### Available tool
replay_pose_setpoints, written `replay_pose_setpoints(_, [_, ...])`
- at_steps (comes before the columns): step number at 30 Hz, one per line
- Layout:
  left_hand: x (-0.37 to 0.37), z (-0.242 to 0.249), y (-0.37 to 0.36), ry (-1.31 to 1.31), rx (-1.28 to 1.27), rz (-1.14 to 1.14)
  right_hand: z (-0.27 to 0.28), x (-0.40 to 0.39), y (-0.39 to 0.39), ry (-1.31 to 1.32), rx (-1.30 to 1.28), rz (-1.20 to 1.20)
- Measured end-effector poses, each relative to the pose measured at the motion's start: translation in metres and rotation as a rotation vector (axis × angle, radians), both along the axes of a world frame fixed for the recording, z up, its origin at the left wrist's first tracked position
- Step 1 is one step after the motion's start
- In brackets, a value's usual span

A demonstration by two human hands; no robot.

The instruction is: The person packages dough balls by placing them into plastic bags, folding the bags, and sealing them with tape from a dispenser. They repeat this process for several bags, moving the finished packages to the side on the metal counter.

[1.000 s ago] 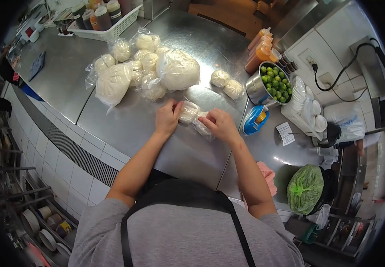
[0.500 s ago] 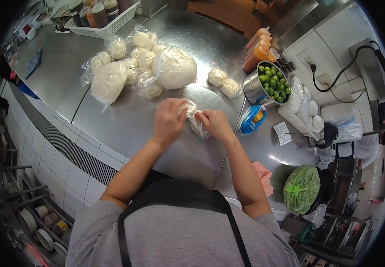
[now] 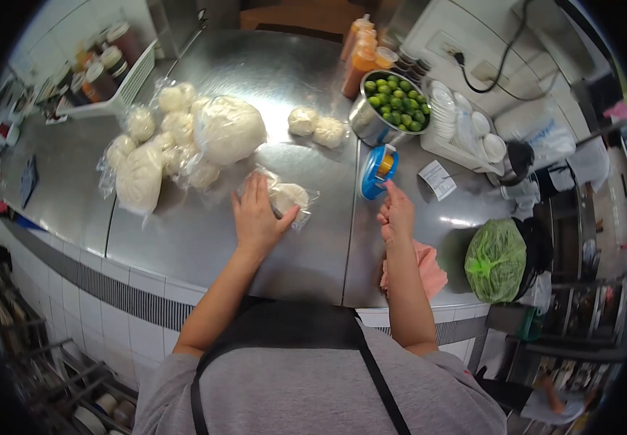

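My left hand (image 3: 260, 219) rests with spread fingers on a clear plastic bag holding pale, dough-like balls (image 3: 289, 197) on the steel counter. My right hand (image 3: 396, 212) is at the near end of a blue tape dispenser (image 3: 379, 172), its index finger stretched toward it and the other fingers curled; whether it holds anything is too small to tell. Beyond my left hand lie a large bagged white mass (image 3: 229, 130), another white bag (image 3: 139, 181) and several smaller bagged balls (image 3: 177, 127). Two bagged balls (image 3: 316, 127) lie near the counter seam.
A metal pot of green limes (image 3: 389, 105) stands beside orange squeeze bottles (image 3: 359, 65). To the right are a basket of white lids (image 3: 465, 130), a paper slip (image 3: 437, 180), a pink cloth (image 3: 426, 270) and a green bag (image 3: 495, 261). A bottle basket (image 3: 128, 80) sits back left.
My right hand has let go of the bag and moved right to the blue dispenser. My left hand has settled flat on the bag. The head view has shifted.
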State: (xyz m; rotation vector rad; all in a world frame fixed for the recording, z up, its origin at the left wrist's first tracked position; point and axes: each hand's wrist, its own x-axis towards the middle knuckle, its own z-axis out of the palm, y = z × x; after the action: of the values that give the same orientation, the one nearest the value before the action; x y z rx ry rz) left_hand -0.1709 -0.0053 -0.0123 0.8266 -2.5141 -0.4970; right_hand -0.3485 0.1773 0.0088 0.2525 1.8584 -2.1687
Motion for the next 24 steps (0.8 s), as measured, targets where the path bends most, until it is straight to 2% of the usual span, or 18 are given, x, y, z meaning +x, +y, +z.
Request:
replay_pose_setpoints(2, [-0.001, -0.002, -0.001, 0.020, -0.015, -0.024, -0.002, -0.008, -0.001, -0.296, -0.193, 0.202])
replay_pose_setpoints(5, [0.001, -0.008, -0.001, 0.038, -0.035, -0.035, -0.029, -0.021, -0.006, -0.264, -0.372, 0.170])
replay_pose_setpoints(8, [0.001, -0.008, -0.003, 0.049, -0.057, -0.026, 0.012, 0.004, -0.023, -0.313, -0.402, -0.002])
replay_pose_setpoints(10, [0.002, -0.008, 0.000, 0.043, -0.064, -0.018, 0.016, 0.003, -0.021, -0.298, -0.401, 0.035])
replay_pose_setpoints(12, [0.002, -0.007, -0.001, 0.040, -0.059, -0.014, 0.013, 0.007, -0.019, -0.290, -0.411, 0.065])
replay_pose_setpoints(14, [0.001, -0.007, -0.001, 0.039, -0.060, -0.018, 0.007, 0.013, -0.016, -0.149, -0.419, 0.170])
replay_pose_setpoints(17, [0.002, -0.008, -0.002, 0.040, -0.060, -0.026, -0.003, 0.017, -0.016, -0.102, -0.407, 0.157])
replay_pose_setpoints(24, [0.001, -0.009, -0.003, 0.044, -0.060, -0.032, -0.029, 0.036, -0.020, -0.227, -0.388, 0.066])
